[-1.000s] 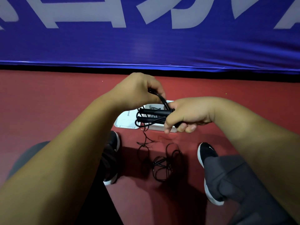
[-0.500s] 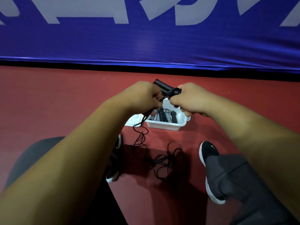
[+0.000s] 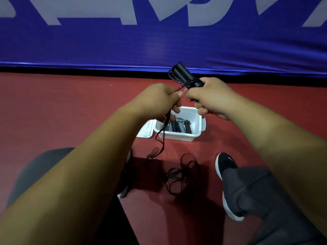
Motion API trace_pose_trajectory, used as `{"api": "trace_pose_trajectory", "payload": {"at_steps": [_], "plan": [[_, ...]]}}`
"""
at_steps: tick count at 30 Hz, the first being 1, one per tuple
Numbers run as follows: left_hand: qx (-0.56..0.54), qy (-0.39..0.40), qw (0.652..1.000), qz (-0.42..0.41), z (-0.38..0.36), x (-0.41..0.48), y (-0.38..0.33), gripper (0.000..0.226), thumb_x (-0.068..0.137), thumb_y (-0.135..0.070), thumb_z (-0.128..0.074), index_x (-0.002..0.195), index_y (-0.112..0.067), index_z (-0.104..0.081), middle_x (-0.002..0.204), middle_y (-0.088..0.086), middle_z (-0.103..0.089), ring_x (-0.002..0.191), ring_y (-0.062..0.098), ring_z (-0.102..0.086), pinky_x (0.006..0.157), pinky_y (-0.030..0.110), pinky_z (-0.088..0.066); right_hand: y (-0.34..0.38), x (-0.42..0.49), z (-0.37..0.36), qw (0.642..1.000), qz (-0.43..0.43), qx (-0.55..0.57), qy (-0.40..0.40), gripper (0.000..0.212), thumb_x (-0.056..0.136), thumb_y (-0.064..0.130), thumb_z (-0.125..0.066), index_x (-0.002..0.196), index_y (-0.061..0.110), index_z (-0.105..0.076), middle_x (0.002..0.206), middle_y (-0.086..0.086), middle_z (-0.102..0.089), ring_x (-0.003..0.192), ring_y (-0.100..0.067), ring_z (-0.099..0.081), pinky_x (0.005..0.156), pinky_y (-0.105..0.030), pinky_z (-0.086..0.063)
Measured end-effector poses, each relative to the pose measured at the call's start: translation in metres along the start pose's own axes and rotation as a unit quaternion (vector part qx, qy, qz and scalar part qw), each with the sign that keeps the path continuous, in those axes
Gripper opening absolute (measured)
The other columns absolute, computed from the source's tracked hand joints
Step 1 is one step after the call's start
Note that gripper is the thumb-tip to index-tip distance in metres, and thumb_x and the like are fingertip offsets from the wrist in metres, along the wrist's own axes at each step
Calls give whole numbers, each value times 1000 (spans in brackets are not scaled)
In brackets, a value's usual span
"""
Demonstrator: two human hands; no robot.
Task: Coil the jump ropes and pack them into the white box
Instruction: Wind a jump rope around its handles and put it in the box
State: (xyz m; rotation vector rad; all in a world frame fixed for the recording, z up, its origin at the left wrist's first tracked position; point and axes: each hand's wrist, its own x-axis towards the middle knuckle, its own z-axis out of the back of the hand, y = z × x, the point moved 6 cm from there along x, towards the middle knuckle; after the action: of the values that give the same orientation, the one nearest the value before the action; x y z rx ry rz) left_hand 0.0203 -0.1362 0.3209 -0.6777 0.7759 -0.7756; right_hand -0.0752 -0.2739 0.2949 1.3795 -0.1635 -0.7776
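Observation:
My right hand point(image 3: 210, 98) grips the two black handles point(image 3: 184, 75) of a jump rope, which stick up and away from me. My left hand point(image 3: 159, 101) pinches the thin black cord point(image 3: 162, 133) close beside them. The cord hangs down past the white box point(image 3: 196, 133) to a loose tangle point(image 3: 178, 175) on the red floor between my feet. Inside the box lie black coiled ropes point(image 3: 178, 126). Both hands hover above the box's near left side.
The box's white lid point(image 3: 145, 130) lies flat against its left side. My black shoes point(image 3: 225, 167) flank the tangle on the red floor. A blue banner point(image 3: 159, 41) with pale lettering closes off the far side.
Both hands rose and shifted slightly right; the handles now tilt up and away instead of lying level. More of the box shows beneath the hands. The cord trails straighter down from my left hand.

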Motion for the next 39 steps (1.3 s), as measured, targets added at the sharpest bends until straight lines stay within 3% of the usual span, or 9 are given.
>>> {"api": "trace_pose_trajectory", "payload": {"at_steps": [3,6,11,16,22,25,29,34,39], "plan": [[-51,99,992,-56,3,0,-3,17,110,-14,-52,112,-4,-66,109,9,-79,112,28,-73,98,44,-58,-3,2,3,998,-13,52,18,19,93,4,-65,109,10,-57,82,-10,-48,50,-13,-33,42,-26,-27],[-1,171,983,-73,5,-1,7,19,101,7,-58,115,-5,-65,109,9,-79,105,21,-75,85,29,-59,-2,-1,2,995,-20,68,65,20,94,-3,-67,105,9,-56,73,-4,-42,51,-12,-29,39,-24,-23],[85,44,994,-50,14,5,17,15,89,1,-77,91,-8,-66,77,12,-74,82,31,-79,71,43,-67,10,-22,-11,984,-5,37,173,29,94,17,-82,110,9,-59,72,0,-51,54,-12,-29,40,-23,-23],[40,-60,994,-80,29,6,7,19,86,-12,-86,89,-10,-68,64,5,-65,62,24,-73,61,34,-61,8,-12,1,982,-39,177,56,46,97,62,-69,114,20,-60,87,-9,-58,55,-11,-29,43,-21,-19],[-96,-50,990,-94,31,0,-1,18,100,-23,-71,106,-6,-75,84,4,-72,79,16,-74,85,37,-62,4,-5,11,967,-52,250,5,32,99,52,-70,104,22,-59,82,-7,-58,54,-11,-28,44,-22,-17],[-147,2,983,-112,31,-2,-5,25,108,-27,-59,112,-6,-72,85,1,-66,71,17,-64,73,31,-59,6,-3,12,963,-56,265,15,31,100,49,-68,101,20,-57,81,-5,-56,53,-10,-27,42,-22,-17],[-68,54,983,-159,33,-7,-8,26,111,-22,-51,127,-23,-72,94,0,-74,77,19,-47,70,25,-40,11,-2,14,957,-55,283,38,29,100,44,-67,103,20,-50,80,-4,-55,52,-9,-25,38,-21,-19],[19,87,985,-148,36,-10,-2,36,107,-10,-58,137,-29,-66,111,-7,-79,105,9,-68,93,26,-48,19,-8,13,960,-51,267,71,29,100,47,-64,96,21,-50,79,-5,-58,53,-9,-23,36,-20,-18],[112,46,988,-93,37,-3,14,27,93,-13,-79,116,-28,-78,90,-7,-80,79,10,-76,76,27,-60,24,-20,1,970,-42,216,99,25,104,42,-58,103,18,-53,84,-11,-65,53,-11,-26,36,-20,-17]]}}
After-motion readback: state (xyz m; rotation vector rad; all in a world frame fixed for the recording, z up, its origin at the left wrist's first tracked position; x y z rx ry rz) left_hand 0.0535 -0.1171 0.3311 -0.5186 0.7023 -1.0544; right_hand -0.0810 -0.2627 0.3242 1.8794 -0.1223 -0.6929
